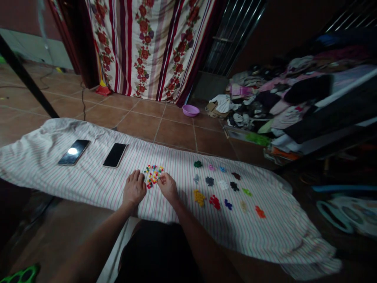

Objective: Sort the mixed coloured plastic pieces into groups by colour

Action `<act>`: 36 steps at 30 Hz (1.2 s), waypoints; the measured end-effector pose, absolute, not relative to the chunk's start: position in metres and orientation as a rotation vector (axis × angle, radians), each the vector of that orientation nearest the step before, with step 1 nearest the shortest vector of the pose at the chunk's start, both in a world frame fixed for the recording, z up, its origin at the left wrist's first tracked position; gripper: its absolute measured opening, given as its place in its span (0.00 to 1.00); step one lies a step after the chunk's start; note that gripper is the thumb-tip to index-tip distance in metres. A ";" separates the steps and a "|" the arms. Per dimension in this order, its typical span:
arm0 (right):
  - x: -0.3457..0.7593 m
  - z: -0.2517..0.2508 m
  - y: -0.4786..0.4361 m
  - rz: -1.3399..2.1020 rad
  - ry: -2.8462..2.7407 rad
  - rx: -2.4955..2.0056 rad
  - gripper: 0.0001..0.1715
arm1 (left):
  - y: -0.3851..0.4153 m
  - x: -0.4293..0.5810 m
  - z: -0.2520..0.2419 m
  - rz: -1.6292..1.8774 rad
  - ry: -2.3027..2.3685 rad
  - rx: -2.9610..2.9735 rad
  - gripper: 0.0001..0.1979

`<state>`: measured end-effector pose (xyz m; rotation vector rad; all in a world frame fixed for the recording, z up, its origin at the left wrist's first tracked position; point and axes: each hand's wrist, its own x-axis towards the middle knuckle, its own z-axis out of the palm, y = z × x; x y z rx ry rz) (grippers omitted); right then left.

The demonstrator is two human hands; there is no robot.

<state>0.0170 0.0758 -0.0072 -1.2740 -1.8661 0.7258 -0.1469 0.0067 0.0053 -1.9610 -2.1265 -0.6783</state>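
A loose pile of small mixed-colour pieces (152,175), red, yellow, green and white, lies on a striped cloth (176,157). Just left of it my left hand (134,188) rests on the cloth, fingers laid flat and holding nothing. At the pile's right edge my right hand (168,187) has its fingertips pinched together; whatever sits between them is too small to name. To the right lie little one-colour heaps, among them a yellow heap (199,197), a red heap (215,202), a white heap (223,184) and an orange heap (260,212).
Two phones, a dark phone (74,152) with a bright reflection and another phone (115,155), lie left on the cloth. Beyond, a purple basin (191,110) sits on the tiled floor before a floral curtain (147,47). Piled clothes (265,94) fill the right background.
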 end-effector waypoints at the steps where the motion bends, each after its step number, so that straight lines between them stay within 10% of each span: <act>1: 0.018 -0.008 0.076 0.734 -1.848 -1.285 0.05 | 0.007 -0.147 0.005 -0.679 -2.119 -1.960 0.15; 36: 0.202 0.033 0.209 0.241 -1.735 -1.952 0.10 | 0.007 -0.148 0.004 -0.638 -2.075 -1.949 0.14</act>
